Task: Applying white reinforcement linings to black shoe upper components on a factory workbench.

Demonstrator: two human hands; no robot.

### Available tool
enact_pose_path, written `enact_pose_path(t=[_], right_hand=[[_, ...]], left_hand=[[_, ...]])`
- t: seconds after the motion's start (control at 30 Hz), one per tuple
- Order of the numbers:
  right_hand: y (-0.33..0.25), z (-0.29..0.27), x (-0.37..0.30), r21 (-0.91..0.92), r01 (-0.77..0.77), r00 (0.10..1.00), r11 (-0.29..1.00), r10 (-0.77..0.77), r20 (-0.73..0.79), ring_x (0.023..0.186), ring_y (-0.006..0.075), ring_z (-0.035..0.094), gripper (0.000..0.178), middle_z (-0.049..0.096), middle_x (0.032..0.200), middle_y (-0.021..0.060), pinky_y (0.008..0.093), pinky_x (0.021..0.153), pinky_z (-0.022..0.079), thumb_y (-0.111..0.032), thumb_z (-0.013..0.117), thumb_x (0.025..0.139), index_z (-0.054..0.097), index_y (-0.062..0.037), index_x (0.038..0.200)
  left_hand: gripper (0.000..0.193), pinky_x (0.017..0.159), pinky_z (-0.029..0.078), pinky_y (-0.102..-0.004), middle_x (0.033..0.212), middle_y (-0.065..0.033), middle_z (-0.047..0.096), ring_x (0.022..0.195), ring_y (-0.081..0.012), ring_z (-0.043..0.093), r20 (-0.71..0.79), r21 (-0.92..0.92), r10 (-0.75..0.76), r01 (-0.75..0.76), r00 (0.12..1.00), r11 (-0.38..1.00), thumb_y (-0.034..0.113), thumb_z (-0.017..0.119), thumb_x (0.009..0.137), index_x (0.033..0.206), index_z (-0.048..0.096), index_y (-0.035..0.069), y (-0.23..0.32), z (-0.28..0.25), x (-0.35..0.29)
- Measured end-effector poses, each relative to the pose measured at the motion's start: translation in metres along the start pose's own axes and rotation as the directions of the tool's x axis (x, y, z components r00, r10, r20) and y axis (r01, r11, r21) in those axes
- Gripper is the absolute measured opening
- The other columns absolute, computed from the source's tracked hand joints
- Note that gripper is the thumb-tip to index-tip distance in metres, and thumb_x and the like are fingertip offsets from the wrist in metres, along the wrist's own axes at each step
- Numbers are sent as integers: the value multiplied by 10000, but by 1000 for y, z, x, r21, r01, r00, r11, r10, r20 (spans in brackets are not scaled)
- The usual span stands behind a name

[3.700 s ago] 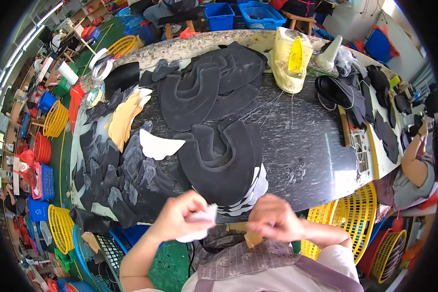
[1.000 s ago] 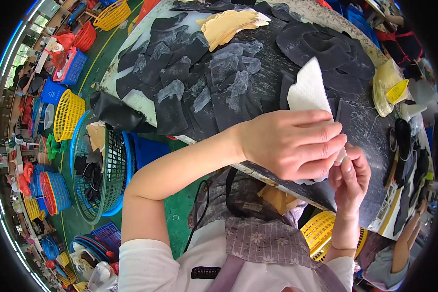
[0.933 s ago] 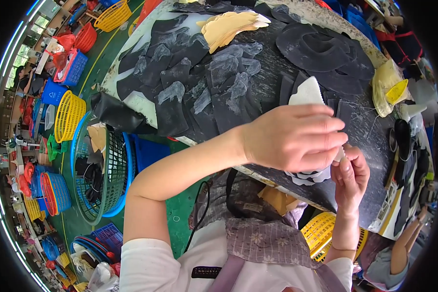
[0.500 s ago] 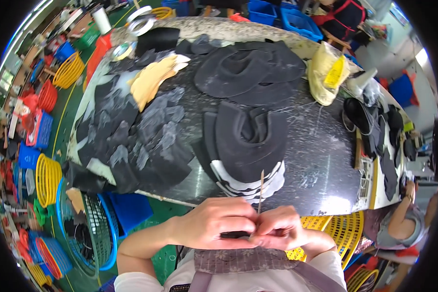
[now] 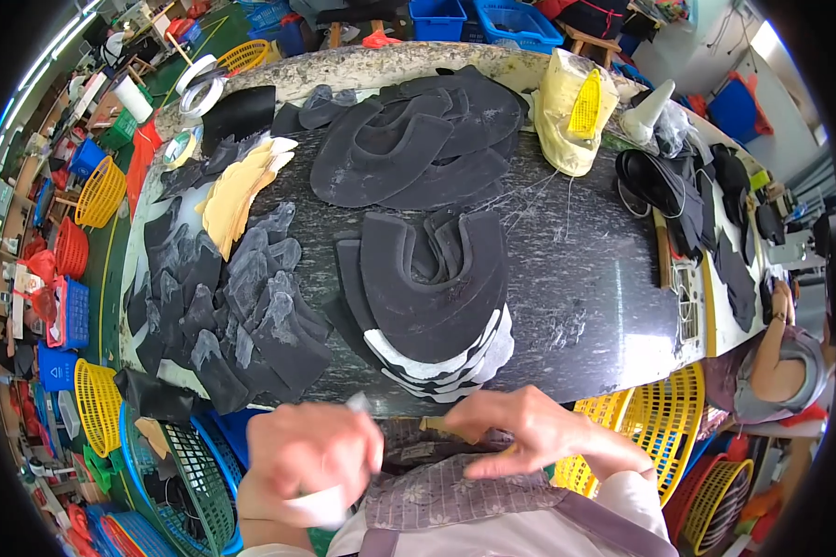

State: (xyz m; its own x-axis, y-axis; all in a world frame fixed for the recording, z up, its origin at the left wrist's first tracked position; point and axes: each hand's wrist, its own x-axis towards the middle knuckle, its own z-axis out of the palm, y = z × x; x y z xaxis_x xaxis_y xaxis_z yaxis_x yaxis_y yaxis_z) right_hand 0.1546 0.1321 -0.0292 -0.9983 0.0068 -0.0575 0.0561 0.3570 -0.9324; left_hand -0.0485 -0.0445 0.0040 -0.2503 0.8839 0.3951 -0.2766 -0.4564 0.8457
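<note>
Over the near edge of the table, my left hand is blurred by motion, its fingers curled in. A small pale piece shows above its knuckles and a white smear below, so I cannot make out what it grips. My right hand is held to the right with fingers stretched apart and nothing in them. Just beyond the hands lies a stack of black U-shaped foam pieces, fanned so their white near edges show. Farther back is a heap of similar black curved pieces.
On the left lie black scraps with grey smears and tan sheets. A yellowish bag and black shoe-like items sit at the right. Yellow baskets and a green basket flank me below the table. Another person's arm is at far right.
My hands, earlier together around a thin pointed stick-like thing, have parted. The left moved left and blurred; the right opened. The stick is no longer clearly visible, and the view has shifted.
</note>
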Motion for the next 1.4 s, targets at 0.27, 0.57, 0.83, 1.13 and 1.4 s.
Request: enact_pose_path(t=[0.27,0.57,0.83,1.13,1.4], right_hand=[[25,-18,20,-178,137,859,974,-206,-468,698,241,602,121,628,819,102,378,634,450,-149,638,851,688,-40,861],[44,-36,54,-608,-93,856,789,-248,-453,619,190,531,240,544,750,22,332,699,375,-215,753,775,595,-77,660],[55,-66,22,-681,-394,768,618,-185,-613,857,274,597,405,596,868,89,393,754,465,-444,769,725,650,-58,745],[35,6,49,-416,-182,656,891,-205,-726,1157,407,539,630,457,1309,279,418,926,498,-265,804,738,466,53,1164],[45,4,50,147,-153,681,977,212,-701,1201,384,533,745,530,1243,283,413,959,458,-289,828,742,426,72,1255]], left_hand=[[365,646,509,-230,823,-28,688,713,-97,664,-4,574,-428,353,904,739,74,764,791,1097,568,39,-42,-47,38],[349,497,412,-228,686,-26,612,547,-54,563,-132,662,-462,425,877,618,49,707,833,1141,544,55,-68,-57,57],[385,531,472,-323,763,-104,604,551,-194,575,-12,911,-292,131,956,390,64,683,828,1192,560,87,-76,-47,50],[339,597,521,-410,835,-153,653,688,-346,648,92,989,-51,-85,994,125,111,683,820,1124,572,11,-97,-50,29],[500,549,476,-360,700,-113,622,554,-243,617,-96,981,-27,99,995,169,159,750,784,1218,531,40,-102,-34,30]])
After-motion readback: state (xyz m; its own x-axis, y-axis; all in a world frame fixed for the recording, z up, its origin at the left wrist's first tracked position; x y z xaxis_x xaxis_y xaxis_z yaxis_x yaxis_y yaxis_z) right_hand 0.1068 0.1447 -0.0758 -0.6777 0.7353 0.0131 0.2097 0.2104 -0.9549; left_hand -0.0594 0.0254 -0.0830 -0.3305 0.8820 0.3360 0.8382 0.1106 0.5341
